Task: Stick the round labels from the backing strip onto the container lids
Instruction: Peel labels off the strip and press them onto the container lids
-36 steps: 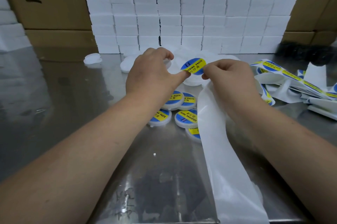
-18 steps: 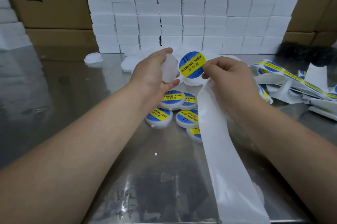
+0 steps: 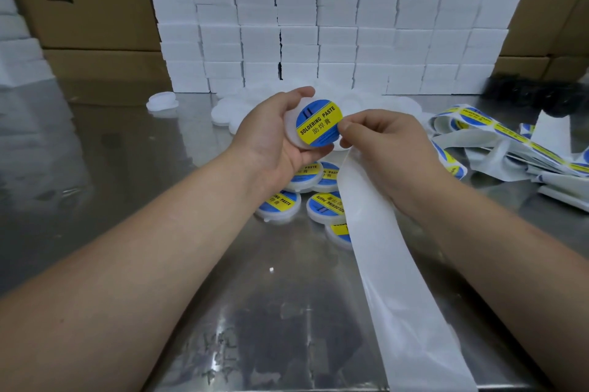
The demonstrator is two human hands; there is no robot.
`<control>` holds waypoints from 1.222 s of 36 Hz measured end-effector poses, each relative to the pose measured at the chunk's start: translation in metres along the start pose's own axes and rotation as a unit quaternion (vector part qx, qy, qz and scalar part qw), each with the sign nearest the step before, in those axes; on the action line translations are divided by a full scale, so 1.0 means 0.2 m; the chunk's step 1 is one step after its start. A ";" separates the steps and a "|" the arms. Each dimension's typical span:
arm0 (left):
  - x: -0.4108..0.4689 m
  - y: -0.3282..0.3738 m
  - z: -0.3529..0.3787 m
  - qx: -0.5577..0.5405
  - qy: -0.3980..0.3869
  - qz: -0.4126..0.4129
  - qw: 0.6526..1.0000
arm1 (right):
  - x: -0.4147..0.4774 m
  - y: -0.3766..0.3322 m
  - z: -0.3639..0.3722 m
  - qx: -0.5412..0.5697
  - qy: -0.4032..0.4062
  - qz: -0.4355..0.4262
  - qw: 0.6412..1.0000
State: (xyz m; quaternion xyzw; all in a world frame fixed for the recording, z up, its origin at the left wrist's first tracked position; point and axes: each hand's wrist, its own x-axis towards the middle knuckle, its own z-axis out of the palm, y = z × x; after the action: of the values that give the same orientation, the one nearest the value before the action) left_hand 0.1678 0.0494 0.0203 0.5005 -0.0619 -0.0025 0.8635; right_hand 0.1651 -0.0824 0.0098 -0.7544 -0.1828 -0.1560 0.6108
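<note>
Since half a second ago the lid (image 3: pixel 291 133) and the label (image 3: pixel 318 123) have come together. Before I saw a gap between them; now the label lies on the lid's face, and a white rim shows at its left side. The left hand (image 3: pixel 271 139) holds the lid above the table (image 3: pixel 159 184), with the fingers curled round its upper edge and the thumb under its lower edge. The right hand (image 3: pixel 389 152) has its thumb and forefinger closed on the label's right edge. The strip (image 3: pixel 392 264) hangs down from under this hand to the near table edge; how it is held I cannot tell. Labelled lids (image 3: pixel 280 203) lie on the table just below the hands, plain lids (image 3: pixel 223 111) lie behind them, and loose strips (image 3: pixel 510 136) with labels lie at the right.
</note>
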 end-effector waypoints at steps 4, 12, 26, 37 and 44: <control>0.00 -0.01 0.00 0.013 -0.015 0.011 1.000 | 0.00 0.00 0.00 -0.003 -0.003 0.002 1.000; 0.01 -0.02 0.00 0.040 -0.030 0.035 0.998 | 0.00 0.00 -0.01 -0.013 -0.006 0.002 1.000; 0.00 -0.03 0.00 0.057 -0.028 0.056 0.996 | 0.00 0.01 0.00 -0.015 -0.012 0.005 1.000; 0.00 -0.03 0.00 0.063 -0.036 0.054 0.996 | 0.00 0.01 0.00 -0.025 -0.005 0.010 1.000; 0.00 -0.04 0.00 0.065 -0.037 0.051 0.996 | 0.00 0.01 0.00 -0.027 -0.005 0.007 1.000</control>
State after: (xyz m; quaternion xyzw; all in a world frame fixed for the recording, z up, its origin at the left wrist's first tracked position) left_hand 0.1677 0.0460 0.0137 0.5514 -0.1189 0.0270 0.8253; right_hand 0.1672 -0.0829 0.0079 -0.7724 -0.1758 -0.1528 0.5908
